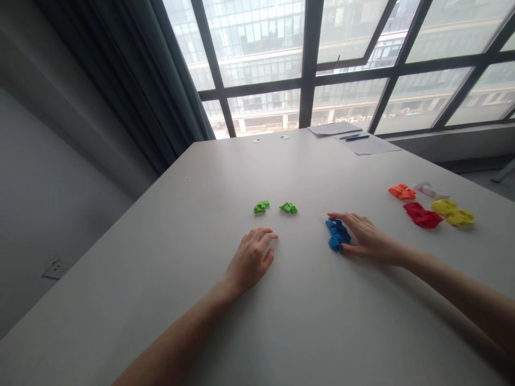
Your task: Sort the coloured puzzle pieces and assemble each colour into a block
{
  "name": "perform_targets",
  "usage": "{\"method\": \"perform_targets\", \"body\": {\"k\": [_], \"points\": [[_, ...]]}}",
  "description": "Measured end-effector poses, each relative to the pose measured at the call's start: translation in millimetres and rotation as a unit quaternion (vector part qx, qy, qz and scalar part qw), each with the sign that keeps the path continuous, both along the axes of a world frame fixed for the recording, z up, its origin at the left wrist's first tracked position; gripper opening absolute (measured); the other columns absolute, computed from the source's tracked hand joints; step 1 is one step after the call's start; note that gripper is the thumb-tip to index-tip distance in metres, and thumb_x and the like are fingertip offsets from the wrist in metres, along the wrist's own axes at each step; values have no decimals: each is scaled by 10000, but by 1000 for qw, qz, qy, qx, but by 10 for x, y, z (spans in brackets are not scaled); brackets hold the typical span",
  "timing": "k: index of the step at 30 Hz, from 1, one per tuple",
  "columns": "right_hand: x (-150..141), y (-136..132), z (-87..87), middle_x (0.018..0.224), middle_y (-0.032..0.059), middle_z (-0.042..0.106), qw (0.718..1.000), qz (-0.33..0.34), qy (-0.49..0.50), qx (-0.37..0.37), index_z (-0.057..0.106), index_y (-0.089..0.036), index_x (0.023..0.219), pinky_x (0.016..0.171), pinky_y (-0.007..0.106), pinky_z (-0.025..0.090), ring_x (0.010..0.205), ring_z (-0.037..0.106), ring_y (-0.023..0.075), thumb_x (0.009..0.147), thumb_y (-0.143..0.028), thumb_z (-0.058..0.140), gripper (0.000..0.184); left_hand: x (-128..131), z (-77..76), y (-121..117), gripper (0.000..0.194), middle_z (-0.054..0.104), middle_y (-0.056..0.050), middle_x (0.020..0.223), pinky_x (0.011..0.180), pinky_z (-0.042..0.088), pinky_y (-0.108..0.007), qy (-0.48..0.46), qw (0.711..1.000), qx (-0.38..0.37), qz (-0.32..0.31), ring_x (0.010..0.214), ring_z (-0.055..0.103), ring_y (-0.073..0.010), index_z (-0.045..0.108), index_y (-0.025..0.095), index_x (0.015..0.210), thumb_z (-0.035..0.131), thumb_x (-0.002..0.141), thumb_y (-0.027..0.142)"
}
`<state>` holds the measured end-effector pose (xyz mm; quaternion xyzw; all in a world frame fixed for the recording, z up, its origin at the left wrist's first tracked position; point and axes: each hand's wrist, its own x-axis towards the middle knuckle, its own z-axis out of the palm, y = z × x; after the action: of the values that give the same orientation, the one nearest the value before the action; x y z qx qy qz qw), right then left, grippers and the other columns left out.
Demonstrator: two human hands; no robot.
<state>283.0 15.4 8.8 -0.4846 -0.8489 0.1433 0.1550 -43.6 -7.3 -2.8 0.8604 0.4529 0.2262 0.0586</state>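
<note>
Your table (140,311) is broad, white and smooth. Take the blue pieces (338,235) lying on it as your landmark. Left of the blue pieces and a little farther from you, you have two small green clusters (288,208), slightly apart. Well to the right of the blue pieces, you see an orange cluster (402,192), a red cluster (422,215) and yellow pieces (461,218) close together, with a pale, see-through item (430,190) among them. Far beyond the blue pieces, you have paper sheets (378,146).
</note>
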Motion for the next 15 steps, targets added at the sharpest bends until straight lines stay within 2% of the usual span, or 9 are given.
{"method": "perform_targets", "body": {"k": [5, 9, 15], "points": [[462, -219, -64, 1316, 134, 590, 999, -25, 15, 18, 436, -276, 1370, 976, 552, 451, 1210, 553, 369, 783, -434, 620, 636, 11, 21, -10, 296, 593, -100, 1195, 996, 454, -447, 3, 1000, -6, 4, 1147, 541, -246, 576, 195, 1135, 522, 860, 98], [943, -443, -165, 1325, 159, 586, 996, -59, 54, 26, 465, -323, 1372, 920, 490, 508, 1188, 572, 385, 767, -420, 684, 651, 7, 18, -11, 300, 597, -99, 1189, 994, 457, -444, 1, 1000, 0, 4, 1150, 544, -245, 579, 200, 1133, 524, 856, 97], [1863, -707, -369, 1367, 191, 554, 984, -149, 97, -2, 501, -426, 1351, 911, 488, 463, 1234, 531, 394, 634, -526, 802, 784, 0, -2, -10, 296, 593, -101, 1197, 999, 450, -451, 6, 1000, -2, 6, 1153, 540, -247, 577, 197, 1139, 524, 863, 106]]}}
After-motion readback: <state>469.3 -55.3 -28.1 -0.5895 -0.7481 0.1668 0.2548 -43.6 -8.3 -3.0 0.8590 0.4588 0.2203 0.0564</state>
